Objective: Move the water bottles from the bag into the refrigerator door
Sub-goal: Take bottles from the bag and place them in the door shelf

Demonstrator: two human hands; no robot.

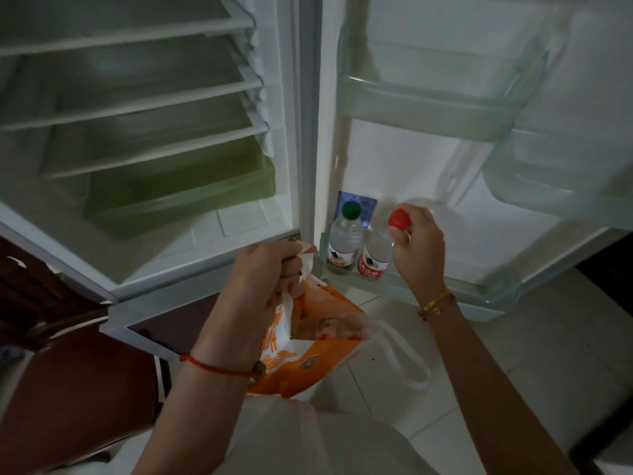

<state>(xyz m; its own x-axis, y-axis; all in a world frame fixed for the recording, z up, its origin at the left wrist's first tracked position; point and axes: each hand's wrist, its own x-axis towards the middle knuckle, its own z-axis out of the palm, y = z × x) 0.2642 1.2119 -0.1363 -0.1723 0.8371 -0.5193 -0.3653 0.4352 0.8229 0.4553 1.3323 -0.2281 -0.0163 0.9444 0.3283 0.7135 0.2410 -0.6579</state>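
Note:
A clear water bottle with a green cap [345,240] stands at the left end of the bottom door shelf [479,289]. Right beside it stands a bottle with a red cap and red label [375,257]; my right hand [419,248] grips it at the neck, just under the cap. My left hand [265,275] holds up the white handle of an orange and white bag [308,354], which hangs open below the shelf. Some pale packaging shows inside the bag; I cannot tell what it is.
The refrigerator body [137,132] stands open on the left with bare shelves and a green drawer. Two more clear door shelves [435,108] sit higher up. A dark wooden cabinet [51,303] is at lower left; pale floor tiles [513,354] lie below.

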